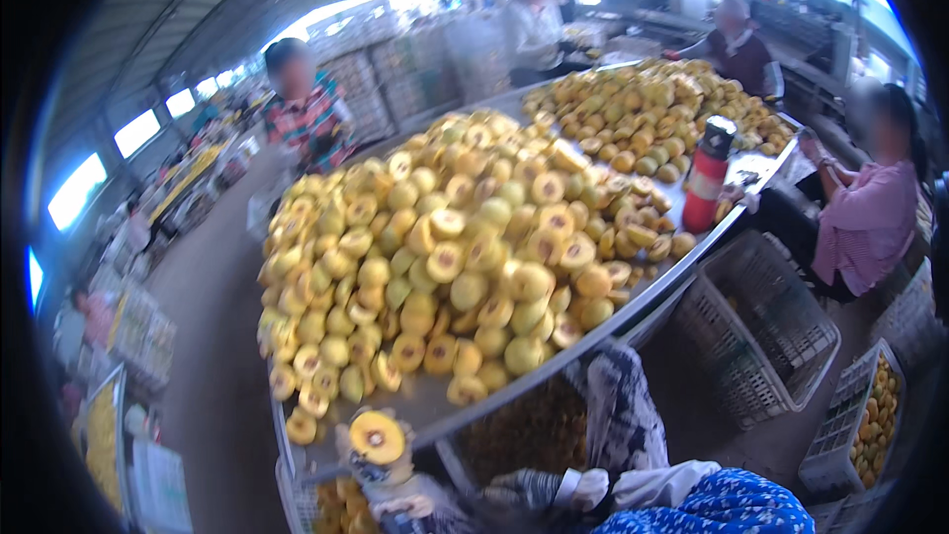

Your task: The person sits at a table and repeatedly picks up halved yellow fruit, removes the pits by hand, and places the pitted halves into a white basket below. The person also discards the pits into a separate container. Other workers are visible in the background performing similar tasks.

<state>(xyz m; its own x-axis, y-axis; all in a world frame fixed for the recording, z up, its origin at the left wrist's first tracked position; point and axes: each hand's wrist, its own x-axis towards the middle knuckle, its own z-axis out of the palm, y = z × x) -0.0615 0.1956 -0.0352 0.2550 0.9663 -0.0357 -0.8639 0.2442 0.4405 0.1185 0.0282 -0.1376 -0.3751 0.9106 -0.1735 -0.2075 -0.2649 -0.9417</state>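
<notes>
Near the tray's lower corner my left hand (369, 464), in a dark glove, holds a yellow peach half (377, 437), its cut face and reddish-brown centre facing up. My right hand (528, 488), in a striped glove below a whitish cuff, is lower and to the right, over my lap; blur hides whether it holds anything. Above both hands lies a big heap of halved yellow peaches (467, 289) on a metal-edged table (511, 404). Many show brown centres; others lie skin side up. More fruit pieces (345, 508) sit in a crate below the table corner.
A red and white flask (706, 174) stands at the table's right edge beside a second heap (637, 107). Plastic crates (756, 326) and a fruit-filled crate (838, 423) stand on the floor at right. Several co-workers (864, 222) are around the table. An aisle (215, 326) runs at left.
</notes>
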